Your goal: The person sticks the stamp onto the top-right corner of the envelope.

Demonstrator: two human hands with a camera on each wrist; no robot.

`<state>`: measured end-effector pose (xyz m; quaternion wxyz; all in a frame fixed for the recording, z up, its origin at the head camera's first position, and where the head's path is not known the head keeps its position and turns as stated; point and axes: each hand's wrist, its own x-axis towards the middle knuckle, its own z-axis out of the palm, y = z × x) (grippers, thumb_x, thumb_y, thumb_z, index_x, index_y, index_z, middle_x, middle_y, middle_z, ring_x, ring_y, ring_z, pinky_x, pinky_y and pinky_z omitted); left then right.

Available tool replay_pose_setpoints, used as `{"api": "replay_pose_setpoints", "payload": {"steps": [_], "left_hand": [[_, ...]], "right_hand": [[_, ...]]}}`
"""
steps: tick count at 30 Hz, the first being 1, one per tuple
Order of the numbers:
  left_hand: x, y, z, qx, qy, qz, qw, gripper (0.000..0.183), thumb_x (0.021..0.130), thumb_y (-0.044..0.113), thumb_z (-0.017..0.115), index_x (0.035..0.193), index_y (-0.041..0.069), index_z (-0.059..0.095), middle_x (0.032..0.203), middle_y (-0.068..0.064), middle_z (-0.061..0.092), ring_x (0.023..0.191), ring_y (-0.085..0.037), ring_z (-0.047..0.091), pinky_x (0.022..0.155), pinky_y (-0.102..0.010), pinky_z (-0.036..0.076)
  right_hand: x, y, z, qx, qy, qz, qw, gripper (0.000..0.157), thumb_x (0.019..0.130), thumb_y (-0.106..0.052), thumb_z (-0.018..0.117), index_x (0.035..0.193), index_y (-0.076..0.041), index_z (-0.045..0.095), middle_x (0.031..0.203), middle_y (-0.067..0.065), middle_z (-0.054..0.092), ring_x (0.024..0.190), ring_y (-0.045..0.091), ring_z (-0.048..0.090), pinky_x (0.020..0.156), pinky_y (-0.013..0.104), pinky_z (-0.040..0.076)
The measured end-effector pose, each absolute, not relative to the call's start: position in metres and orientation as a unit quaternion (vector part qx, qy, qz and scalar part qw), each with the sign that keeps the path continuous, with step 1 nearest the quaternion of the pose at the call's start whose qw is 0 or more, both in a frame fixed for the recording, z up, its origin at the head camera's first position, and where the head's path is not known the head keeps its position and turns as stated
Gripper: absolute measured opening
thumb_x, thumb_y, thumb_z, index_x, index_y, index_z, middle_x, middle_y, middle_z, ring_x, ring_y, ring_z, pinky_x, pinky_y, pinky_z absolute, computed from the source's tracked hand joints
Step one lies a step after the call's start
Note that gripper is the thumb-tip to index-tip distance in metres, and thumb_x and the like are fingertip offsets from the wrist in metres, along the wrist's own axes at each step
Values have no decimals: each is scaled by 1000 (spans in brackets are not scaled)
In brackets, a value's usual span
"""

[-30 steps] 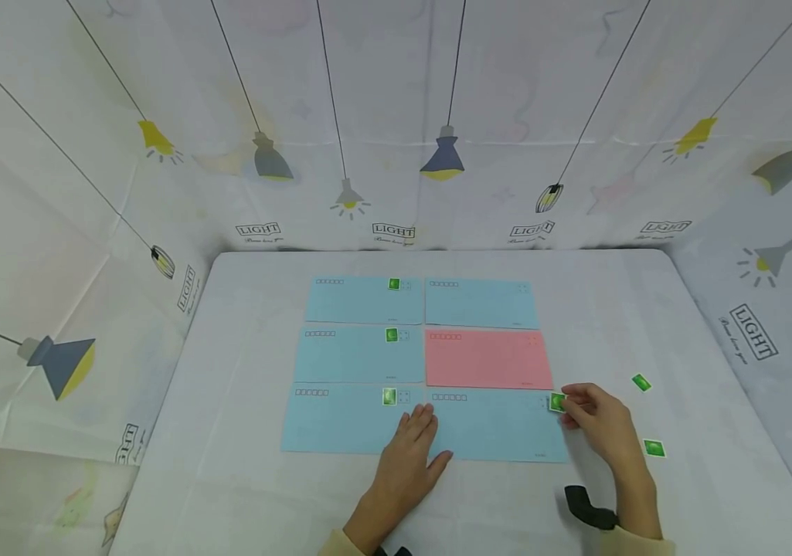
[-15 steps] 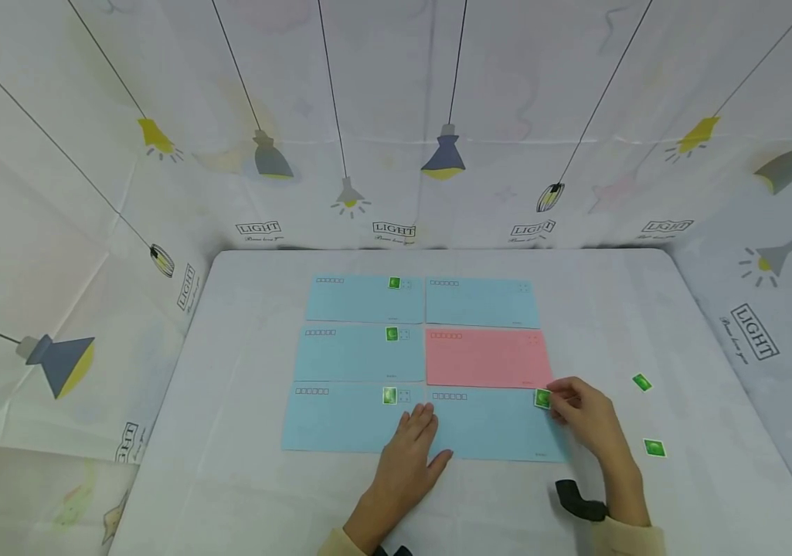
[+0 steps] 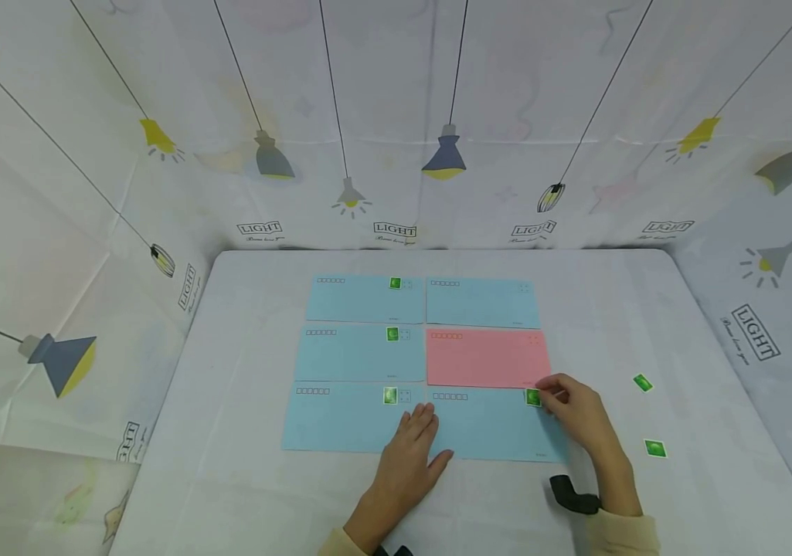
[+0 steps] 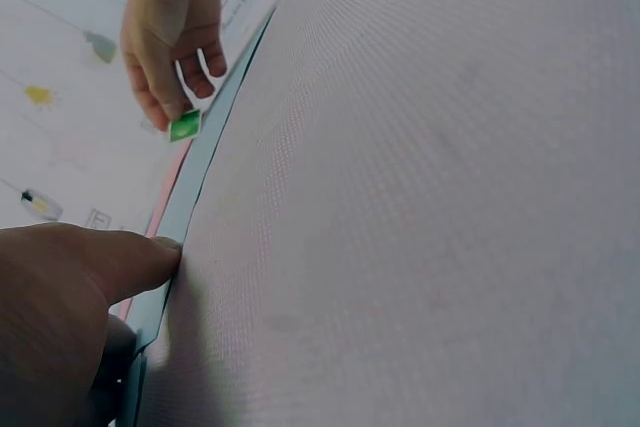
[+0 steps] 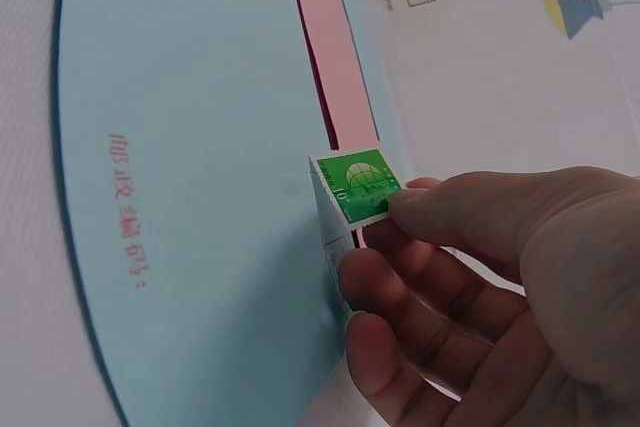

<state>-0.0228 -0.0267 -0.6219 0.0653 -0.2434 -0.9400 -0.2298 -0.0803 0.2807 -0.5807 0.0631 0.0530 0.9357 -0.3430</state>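
Green, white-edged rectangular paper stamp [image 5: 352, 185] is being held over the top right corner of the near-right pale blue paper envelope [image 3: 493, 428], farther left than a second ago. The right hand [image 3: 579, 411] is clamping its grip on it. The left hand [image 3: 406, 459], fingers lying straight, is resting across that envelope and the near-left blue envelope [image 3: 333, 425], as before. Two loose green stamps [image 3: 655, 449] are lying at right on the white cloth-covered counter [image 3: 708, 502]; behind, a white fabric backdrop [image 3: 382, 77] is showing printed hanging lamps [image 3: 443, 154].
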Motion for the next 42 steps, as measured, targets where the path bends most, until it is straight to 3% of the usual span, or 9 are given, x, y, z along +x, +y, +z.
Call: {"api": "replay_pose_setpoints", "payload": {"steps": [11, 19, 42], "left_hand": [[-23, -27, -621, -244, -939, -231, 70, 57, 91, 36, 74, 132, -2, 62, 147, -15, 56, 139, -27, 52, 113, -44, 45], [-23, -27, -623, -242, -939, -232, 74, 57, 90, 35, 75, 131, -2, 62, 146, -15, 56, 138, -27, 53, 113, -44, 45], [-22, -28, -620, -242, -940, -232, 63, 58, 91, 37, 73, 133, -1, 61, 148, -15, 54, 140, -26, 50, 115, -44, 43]], "right_hand": [[-81, 279, -582, 41, 942, -327, 67, 16, 96, -13, 65, 109, -4, 69, 96, 9, 71, 82, 18, 61, 68, 23, 49], [-81, 277, -586, 40, 947, -313, 55, 16, 96, -11, 62, 108, -3, 69, 100, 13, 71, 88, 24, 63, 80, 42, 56], [-80, 271, -597, 36, 960, -278, 25, 15, 94, -9, 63, 106, -1, 68, 96, 13, 70, 83, 22, 60, 74, 40, 55]]}}
